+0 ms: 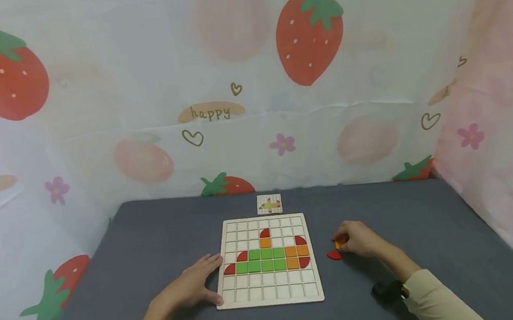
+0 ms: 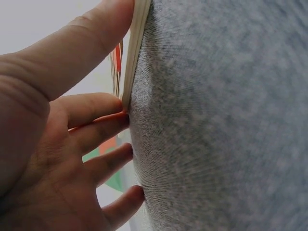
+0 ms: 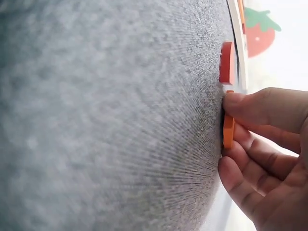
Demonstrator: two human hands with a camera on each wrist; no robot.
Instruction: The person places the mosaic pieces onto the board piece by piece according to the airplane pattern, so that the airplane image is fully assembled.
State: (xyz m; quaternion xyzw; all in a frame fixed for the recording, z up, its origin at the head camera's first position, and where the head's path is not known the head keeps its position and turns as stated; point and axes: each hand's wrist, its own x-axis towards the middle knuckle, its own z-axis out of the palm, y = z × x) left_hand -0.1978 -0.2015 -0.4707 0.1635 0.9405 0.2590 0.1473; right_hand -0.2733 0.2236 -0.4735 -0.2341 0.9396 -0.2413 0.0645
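A pale wooden grid board (image 1: 270, 302) lies on the dark table, with green, orange and red tiles forming a shape across its middle rows. My left hand (image 1: 190, 286) rests at the board's left side, its thumb and fingers spread. In the left wrist view the thumb touches the board's edge (image 2: 137, 45). Right of the board, my right hand (image 1: 360, 238) pinches an orange tile (image 3: 229, 129) between thumb and fingers, low against the tabletop. Just beside it lies a loose red quarter-round tile (image 1: 334, 255), apart from the fingers.
A small pattern card (image 1: 268, 200) with a coloured grid picture lies behind the board. The grey tabletop (image 1: 170, 230) reaches back to a curtain (image 1: 256, 155) printed with strawberries. A dark device (image 1: 387, 291) is strapped to the right wrist.
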